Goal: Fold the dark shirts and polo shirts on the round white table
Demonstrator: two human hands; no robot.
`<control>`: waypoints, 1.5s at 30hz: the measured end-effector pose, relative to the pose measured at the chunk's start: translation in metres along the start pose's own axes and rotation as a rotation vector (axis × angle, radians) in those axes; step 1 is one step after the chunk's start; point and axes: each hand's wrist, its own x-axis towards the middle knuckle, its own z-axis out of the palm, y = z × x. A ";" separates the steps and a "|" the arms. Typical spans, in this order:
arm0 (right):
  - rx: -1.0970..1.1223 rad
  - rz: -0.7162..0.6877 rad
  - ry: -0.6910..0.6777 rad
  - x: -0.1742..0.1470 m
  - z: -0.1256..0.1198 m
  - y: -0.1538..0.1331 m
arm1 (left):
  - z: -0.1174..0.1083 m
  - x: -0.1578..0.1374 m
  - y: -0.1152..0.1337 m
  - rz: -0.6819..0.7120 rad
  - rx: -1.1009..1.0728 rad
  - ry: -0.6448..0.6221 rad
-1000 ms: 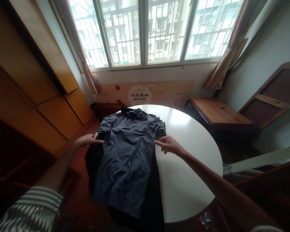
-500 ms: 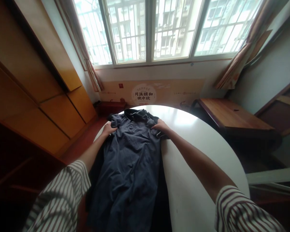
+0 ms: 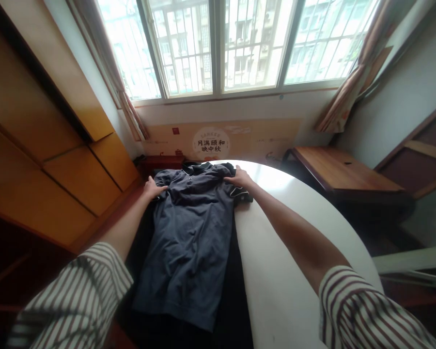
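A dark grey-blue polo shirt [image 3: 189,242] lies front up on the white round table [image 3: 283,271], its collar at the far side and its hem towards me. My left hand [image 3: 155,188] holds the shirt by its left shoulder and sleeve area, thumb on top, fingers partly hidden. On the other side my right hand [image 3: 241,178] grips near the right sleeve, thumb lying across the cloth. Wrinkles run over the chest and body of the shirt. Black cloth [image 3: 236,291] shows beneath it along the right side and below the hem.
Wooden cabinets [image 3: 83,179] stand at the left. Beyond the table, a printed banner [image 3: 257,135] hangs under the barred window [image 3: 247,48]. A wooden desk [image 3: 349,167] is at the right, with a pale bar [image 3: 410,259] nearer to me.
The shirt has been lowered and lies flatter, its hem now in view. Its bunched shoulders have spread out, and my left hand has moved slightly left. The view has shifted a little.
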 end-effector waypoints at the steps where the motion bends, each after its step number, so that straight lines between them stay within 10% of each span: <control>1: -0.035 -0.023 -0.005 -0.008 -0.001 0.007 | 0.001 -0.008 0.002 -0.003 0.057 -0.017; 6: -0.006 -0.355 -0.047 -0.096 -0.028 0.051 | 0.001 -0.084 0.046 0.438 0.102 -0.041; 14: 0.035 -0.459 -0.211 -0.252 -0.076 0.103 | 0.012 -0.253 0.137 1.159 -0.139 -0.505; 23: -0.261 -0.495 -0.327 -0.277 -0.057 0.122 | 0.052 -0.290 0.115 1.052 0.111 -0.603; 45: -0.344 -0.507 -0.329 -0.278 -0.050 0.126 | 0.056 -0.291 0.107 1.065 0.114 -0.565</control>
